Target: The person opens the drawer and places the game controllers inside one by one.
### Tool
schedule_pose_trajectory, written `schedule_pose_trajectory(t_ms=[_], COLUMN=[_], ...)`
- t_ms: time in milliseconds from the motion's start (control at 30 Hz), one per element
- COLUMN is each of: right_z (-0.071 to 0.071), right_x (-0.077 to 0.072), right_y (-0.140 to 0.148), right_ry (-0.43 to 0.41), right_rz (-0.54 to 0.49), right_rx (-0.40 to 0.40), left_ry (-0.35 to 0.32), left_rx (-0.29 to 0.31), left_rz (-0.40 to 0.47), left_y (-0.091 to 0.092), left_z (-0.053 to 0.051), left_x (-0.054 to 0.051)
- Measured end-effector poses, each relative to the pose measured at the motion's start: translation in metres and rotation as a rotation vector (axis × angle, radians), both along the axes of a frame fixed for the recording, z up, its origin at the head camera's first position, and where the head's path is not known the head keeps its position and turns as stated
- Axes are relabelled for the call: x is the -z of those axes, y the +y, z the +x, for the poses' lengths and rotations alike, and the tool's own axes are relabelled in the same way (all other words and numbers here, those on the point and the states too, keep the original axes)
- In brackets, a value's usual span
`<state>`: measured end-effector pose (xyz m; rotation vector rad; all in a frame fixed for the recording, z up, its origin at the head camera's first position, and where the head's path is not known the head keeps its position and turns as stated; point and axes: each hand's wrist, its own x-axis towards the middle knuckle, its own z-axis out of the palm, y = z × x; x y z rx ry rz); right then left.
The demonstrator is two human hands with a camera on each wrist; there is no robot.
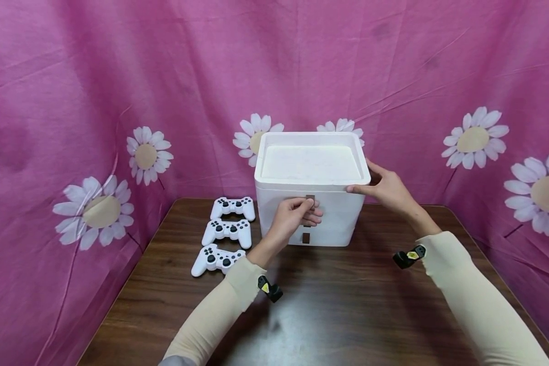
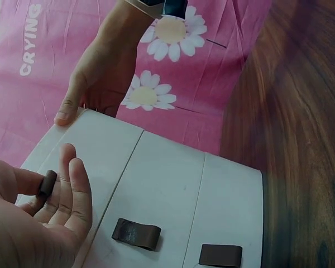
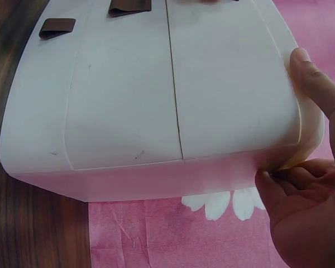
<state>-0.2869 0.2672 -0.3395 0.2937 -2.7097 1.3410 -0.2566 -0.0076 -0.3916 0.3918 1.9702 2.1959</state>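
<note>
A white drawer box (image 1: 338,218) with a recessed top stands at the back of the table, its drawers pushed in. At its front, my left hand (image 1: 293,216) pinches the topmost brown pull tab (image 2: 47,184) between thumb and index finger; the other fingers are loosely extended. Below it are a middle pull tab (image 2: 137,233) and a bottom pull tab (image 1: 306,238), both untouched. My right hand (image 1: 386,190) holds the box's upper right corner. In the right wrist view, its thumb (image 3: 312,75) presses the front rim while the fingers bend against the side.
Three white game controllers lie in a column left of the box: a far one (image 1: 233,207), a middle one (image 1: 227,232) and a near one (image 1: 217,259), partly behind my left forearm. A pink flowered curtain (image 1: 187,76) surrounds the brown wooden table (image 1: 338,305).
</note>
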Motion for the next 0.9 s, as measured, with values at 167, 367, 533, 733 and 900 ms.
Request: schedule_pose_trajectory(t_ms=[167, 367, 533, 733, 900], right_z=[0.0, -0.001, 0.0, 0.001, 0.0], right_x=[-0.001, -0.002, -0.001, -0.004, -0.003], right_y=[0.001, 0.002, 0.001, -0.001, 0.0], right_ry=[0.001, -0.005, -0.02, -0.037, -0.018], right_rz=[0.017, 0.04, 0.047, 0.038, 0.071], right_rx=[0.012, 0.025, 0.032, 0.036, 0.047], left_ry=[0.008, 0.006, 0.019, 0.017, 0.026], left_rx=[-0.002, 0.0, 0.003, 0.013, 0.026], left_rz=[0.007, -0.004, -0.009, 0.007, 0.022], left_y=[-0.001, -0.004, -0.006, -0.008, -0.011], left_z=[0.004, 0.014, 0.022, 0.034, 0.045], left_x=[0.0, 0.0, 0.002, 0.0, -0.001])
